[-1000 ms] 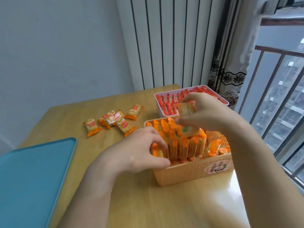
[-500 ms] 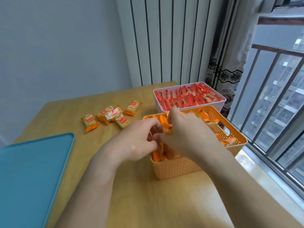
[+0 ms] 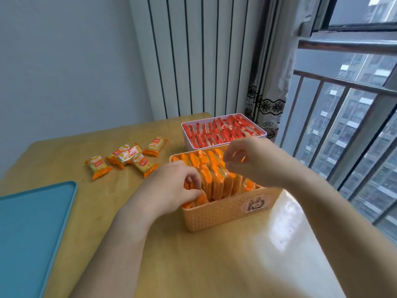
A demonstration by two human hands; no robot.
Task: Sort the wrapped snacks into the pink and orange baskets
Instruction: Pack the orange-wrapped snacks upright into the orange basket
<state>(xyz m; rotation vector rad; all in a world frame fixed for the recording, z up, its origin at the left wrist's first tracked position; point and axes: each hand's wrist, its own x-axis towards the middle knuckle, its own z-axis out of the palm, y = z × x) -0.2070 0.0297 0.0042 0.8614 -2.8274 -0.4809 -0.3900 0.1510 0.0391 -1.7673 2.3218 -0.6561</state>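
Head view: left hand (image 3: 171,187) pinching upright orange-wrapped snacks (image 3: 217,181) at near-left corner of orange basket (image 3: 227,211); right hand (image 3: 252,161) curled above them, blurred, grasp indeterminable; pink basket (image 3: 187,139) behind, holding red-wrapped snacks (image 3: 221,132); loose snacks (image 3: 126,157) on table (image 3: 193,265).

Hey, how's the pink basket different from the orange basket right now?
The pink basket holds red-wrapped snacks, the orange basket orange-wrapped snacks. The pink basket stands farther back, untouched; the left hand and right hand are at the orange basket. Only the orange basket shows a sticker. Both look nearly full.
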